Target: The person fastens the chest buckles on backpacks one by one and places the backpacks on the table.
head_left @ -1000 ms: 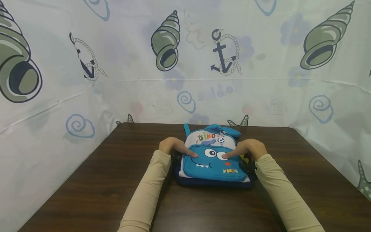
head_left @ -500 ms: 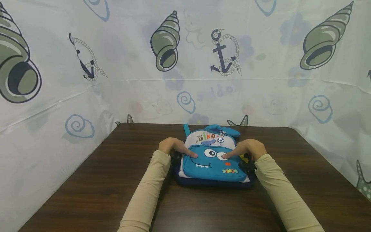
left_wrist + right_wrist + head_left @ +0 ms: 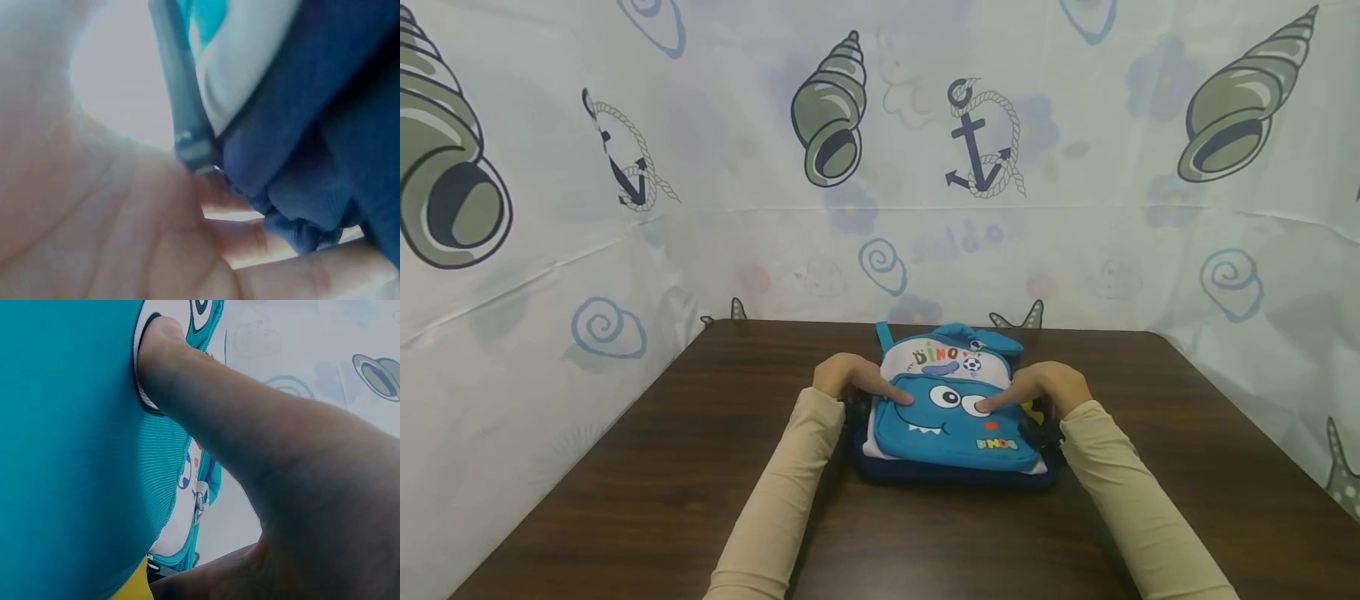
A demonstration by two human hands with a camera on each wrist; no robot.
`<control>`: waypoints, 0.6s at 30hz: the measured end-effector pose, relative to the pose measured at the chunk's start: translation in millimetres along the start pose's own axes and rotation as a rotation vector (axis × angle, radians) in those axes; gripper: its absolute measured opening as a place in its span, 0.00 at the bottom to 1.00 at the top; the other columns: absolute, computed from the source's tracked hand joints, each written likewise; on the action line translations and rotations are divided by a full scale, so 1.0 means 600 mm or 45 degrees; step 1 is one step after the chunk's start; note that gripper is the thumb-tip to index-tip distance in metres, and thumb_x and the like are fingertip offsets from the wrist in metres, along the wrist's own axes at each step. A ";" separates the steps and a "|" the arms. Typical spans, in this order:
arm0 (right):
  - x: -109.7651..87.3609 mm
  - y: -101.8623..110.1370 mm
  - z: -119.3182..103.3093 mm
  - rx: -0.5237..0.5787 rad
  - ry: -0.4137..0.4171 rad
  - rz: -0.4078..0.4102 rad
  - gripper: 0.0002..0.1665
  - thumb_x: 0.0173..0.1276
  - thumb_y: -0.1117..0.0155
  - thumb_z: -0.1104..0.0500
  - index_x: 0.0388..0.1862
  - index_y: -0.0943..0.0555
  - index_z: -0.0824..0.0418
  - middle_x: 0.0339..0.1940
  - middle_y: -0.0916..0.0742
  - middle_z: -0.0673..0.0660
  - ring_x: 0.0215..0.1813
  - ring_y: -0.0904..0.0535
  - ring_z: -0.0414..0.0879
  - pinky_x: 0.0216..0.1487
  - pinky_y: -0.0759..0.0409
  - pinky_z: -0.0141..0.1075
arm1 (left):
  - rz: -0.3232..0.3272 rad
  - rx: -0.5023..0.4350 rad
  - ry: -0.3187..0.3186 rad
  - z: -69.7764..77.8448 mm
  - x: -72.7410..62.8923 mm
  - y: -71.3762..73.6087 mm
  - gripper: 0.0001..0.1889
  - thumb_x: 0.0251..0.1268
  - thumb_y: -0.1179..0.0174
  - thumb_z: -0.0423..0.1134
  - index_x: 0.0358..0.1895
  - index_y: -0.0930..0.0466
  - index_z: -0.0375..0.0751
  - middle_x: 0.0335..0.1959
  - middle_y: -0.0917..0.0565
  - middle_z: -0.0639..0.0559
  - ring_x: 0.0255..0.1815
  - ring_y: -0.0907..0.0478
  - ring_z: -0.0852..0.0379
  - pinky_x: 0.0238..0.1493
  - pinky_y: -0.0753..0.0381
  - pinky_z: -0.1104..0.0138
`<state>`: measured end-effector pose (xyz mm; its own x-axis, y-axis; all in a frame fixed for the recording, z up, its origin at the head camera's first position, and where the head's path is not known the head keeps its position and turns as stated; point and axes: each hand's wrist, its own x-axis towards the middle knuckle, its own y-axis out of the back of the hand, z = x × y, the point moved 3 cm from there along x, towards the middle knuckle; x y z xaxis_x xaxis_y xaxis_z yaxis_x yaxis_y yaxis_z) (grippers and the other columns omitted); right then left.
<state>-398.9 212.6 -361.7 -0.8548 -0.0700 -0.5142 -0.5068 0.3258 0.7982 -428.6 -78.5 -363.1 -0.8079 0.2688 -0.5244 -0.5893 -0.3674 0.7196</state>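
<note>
A small blue and white child's backpack (image 3: 955, 433) with a cartoon dinosaur face lies front side up on the table. My left hand (image 3: 853, 377) grips its left side, thumb on the front pocket. In the left wrist view, fingers (image 3: 294, 269) reach beneath the navy fabric (image 3: 281, 156), beside a dark strap (image 3: 181, 94). The right hand (image 3: 1045, 385) holds the opposite side. Its thumb (image 3: 187, 375) presses on one printed eye in the right wrist view, while the other fingers go round the side, mostly hidden. A bit of yellow (image 3: 134, 584) shows near them.
The dark brown wooden table (image 3: 662, 467) extends around the backpack on all sides. Behind it and to both sides hangs a pale curtain (image 3: 737, 150) printed with shells and anchors. A blue top handle (image 3: 977, 335) lies toward the table's far edge.
</note>
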 end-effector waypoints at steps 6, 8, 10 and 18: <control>0.001 0.000 0.001 -0.013 0.003 0.005 0.72 0.50 0.32 0.22 0.75 0.43 0.72 0.68 0.28 0.74 0.59 0.23 0.66 0.53 0.17 0.56 | 0.005 0.009 -0.027 0.002 -0.011 0.003 0.55 0.50 0.34 0.73 0.73 0.38 0.35 0.69 0.27 0.38 0.66 0.26 0.35 0.65 0.25 0.46; 0.002 0.000 0.001 -0.013 0.002 0.003 0.72 0.51 0.32 0.22 0.75 0.43 0.73 0.67 0.27 0.74 0.59 0.23 0.66 0.53 0.17 0.56 | 0.021 0.019 -0.044 0.005 -0.018 0.007 0.54 0.52 0.36 0.72 0.73 0.38 0.35 0.68 0.27 0.38 0.63 0.25 0.34 0.64 0.24 0.46; 0.002 0.000 0.001 -0.013 0.003 0.001 0.71 0.51 0.33 0.23 0.75 0.42 0.73 0.67 0.27 0.74 0.59 0.23 0.66 0.53 0.17 0.56 | 0.058 0.016 -0.057 0.008 -0.026 0.013 0.53 0.54 0.37 0.71 0.74 0.38 0.36 0.68 0.27 0.38 0.60 0.23 0.34 0.62 0.22 0.46; 0.000 0.000 0.002 -0.014 0.011 0.011 0.71 0.52 0.33 0.23 0.75 0.43 0.73 0.67 0.28 0.74 0.59 0.23 0.66 0.54 0.17 0.57 | 0.117 -0.079 -0.079 0.017 -0.051 0.026 0.52 0.57 0.37 0.69 0.77 0.43 0.38 0.72 0.32 0.37 0.61 0.25 0.32 0.61 0.22 0.46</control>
<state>-398.8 213.5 -362.4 -0.8601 -0.0756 -0.5044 -0.5004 0.3162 0.8060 -413.1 -83.1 -331.1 -0.8580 0.2855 -0.4269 -0.5133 -0.4470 0.7326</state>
